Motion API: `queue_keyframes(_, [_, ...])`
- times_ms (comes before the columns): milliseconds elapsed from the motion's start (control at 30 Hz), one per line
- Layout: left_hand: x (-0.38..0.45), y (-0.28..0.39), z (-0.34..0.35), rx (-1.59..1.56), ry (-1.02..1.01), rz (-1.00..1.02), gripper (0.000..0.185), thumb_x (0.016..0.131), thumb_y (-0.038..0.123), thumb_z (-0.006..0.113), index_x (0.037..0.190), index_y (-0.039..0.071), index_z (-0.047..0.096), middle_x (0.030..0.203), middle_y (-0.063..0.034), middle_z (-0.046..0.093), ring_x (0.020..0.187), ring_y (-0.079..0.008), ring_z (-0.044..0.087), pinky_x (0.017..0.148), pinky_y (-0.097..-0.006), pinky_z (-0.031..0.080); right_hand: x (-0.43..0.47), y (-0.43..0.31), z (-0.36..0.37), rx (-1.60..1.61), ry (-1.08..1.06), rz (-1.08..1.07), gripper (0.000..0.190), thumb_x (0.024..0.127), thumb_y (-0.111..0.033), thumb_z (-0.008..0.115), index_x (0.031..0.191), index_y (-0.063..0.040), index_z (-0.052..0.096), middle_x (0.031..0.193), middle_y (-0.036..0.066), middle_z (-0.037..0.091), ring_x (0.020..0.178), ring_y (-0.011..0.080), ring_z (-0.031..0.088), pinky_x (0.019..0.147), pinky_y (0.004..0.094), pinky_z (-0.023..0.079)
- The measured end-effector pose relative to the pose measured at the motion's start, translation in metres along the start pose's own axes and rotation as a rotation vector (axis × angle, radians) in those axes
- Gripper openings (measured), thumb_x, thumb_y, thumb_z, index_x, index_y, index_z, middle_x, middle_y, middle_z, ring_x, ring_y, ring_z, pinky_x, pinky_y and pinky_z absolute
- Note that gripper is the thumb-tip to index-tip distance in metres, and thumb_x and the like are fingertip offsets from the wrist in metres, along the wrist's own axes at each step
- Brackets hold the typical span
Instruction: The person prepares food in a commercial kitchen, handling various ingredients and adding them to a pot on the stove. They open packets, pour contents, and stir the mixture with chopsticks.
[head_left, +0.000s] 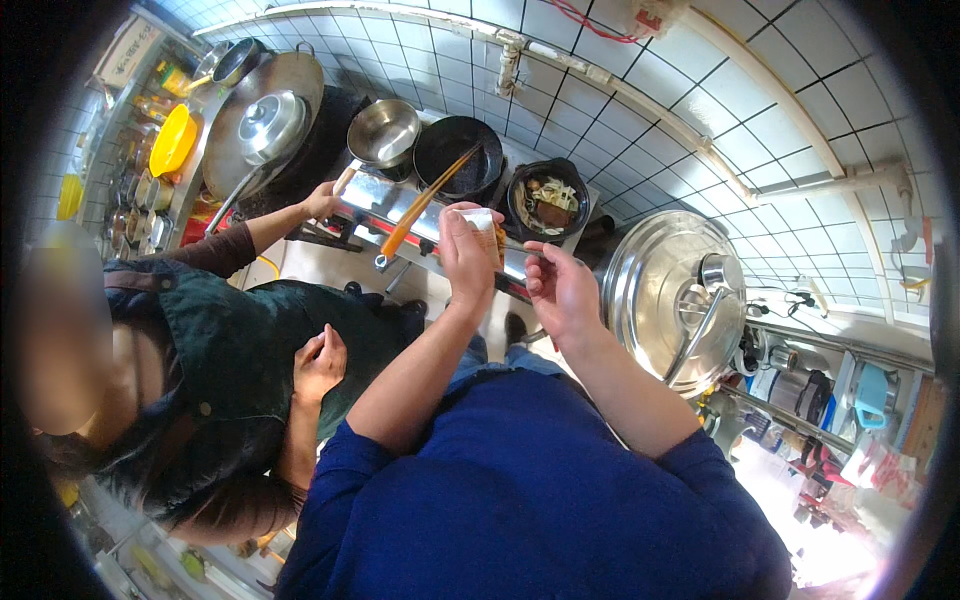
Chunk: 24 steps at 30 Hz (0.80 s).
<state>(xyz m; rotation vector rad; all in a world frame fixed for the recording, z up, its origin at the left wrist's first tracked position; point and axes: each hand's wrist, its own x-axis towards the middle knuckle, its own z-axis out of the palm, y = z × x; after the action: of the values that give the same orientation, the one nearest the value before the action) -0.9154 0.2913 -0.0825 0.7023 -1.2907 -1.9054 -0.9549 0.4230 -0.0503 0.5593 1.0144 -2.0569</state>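
Note:
My left hand (466, 259) is wrapped around a small white container (478, 223) with a printed label, in front of the stove. My right hand (562, 289) pinches the thin handle (517, 248) of a utensil, which points toward the container; its far end is hidden. Just beyond my hands, a black pot (519, 191) on the stove holds noodles or shredded vegetables and a brown piece of food (553, 214). Left of it sits a black pan (439, 142) with long wooden chopsticks (431, 199) leaning across its rim.
At left, a co-worker's hand (322, 201) reaches to the wooden handle (346, 178) of a steel saucepan (384, 131). A large wok (225, 157) with a metal lid (274, 124) stands farther left. On my right is a wide steel pot lid (637, 300) with a ladle (697, 337) on it.

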Motion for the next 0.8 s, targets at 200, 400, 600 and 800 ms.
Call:
queue_keyframes(200, [-0.002, 0.012, -0.001, -0.033, 0.099, -0.276, 0.053, 0.115, 0.044, 0.032, 0.106, 0.004, 0.064, 0.085, -0.0049, 0.063, 0.074, -0.0160, 0.060, 0.068, -0.0294, 0.047, 0.006, -0.001, 0.011, 0.080, -0.019, 0.042, 0.025, 0.105, -0.013, 0.059, 0.111, 0.009, 0.070, 0.087, 0.010, 0.068, 0.074, 0.0149, 0.062, 0.064, 0.0257, 0.051])
queue_keyframes(400, [0.014, 0.020, 0.003, -0.093, 0.141, -0.222, 0.051, 0.110, 0.034, 0.038, 0.094, -0.001, 0.072, 0.083, -0.0083, 0.068, 0.063, -0.0127, 0.059, 0.057, -0.0279, 0.047, 0.005, 0.000, 0.018, 0.181, -0.027, 0.090, 0.026, 0.105, -0.013, 0.061, 0.114, 0.010, 0.068, 0.090, 0.011, 0.068, 0.075, 0.0140, 0.062, 0.064, 0.0238, 0.052])
queue_keyframes(600, [0.015, 0.024, 0.004, -0.209, 0.139, -0.304, 0.051, 0.109, 0.033, 0.042, 0.096, -0.004, 0.074, 0.074, -0.0062, 0.066, 0.061, -0.0121, 0.058, 0.055, -0.0266, 0.044, 0.000, -0.004, 0.015, 0.235, -0.004, 0.081, 0.027, 0.103, -0.010, 0.063, 0.120, 0.011, 0.065, 0.094, 0.011, 0.064, 0.078, 0.0134, 0.060, 0.064, 0.0206, 0.052])
queue_keyframes(800, [0.012, 0.022, 0.006, -0.135, 0.133, -0.292, 0.051, 0.111, 0.034, 0.044, 0.095, -0.002, 0.075, 0.070, -0.0038, 0.064, 0.055, -0.0093, 0.053, 0.048, -0.0249, 0.038, 0.000, -0.008, 0.007, 0.279, -0.040, 0.086, 0.026, 0.105, -0.012, 0.062, 0.118, 0.010, 0.066, 0.093, 0.011, 0.066, 0.078, 0.0137, 0.062, 0.065, 0.0223, 0.053])
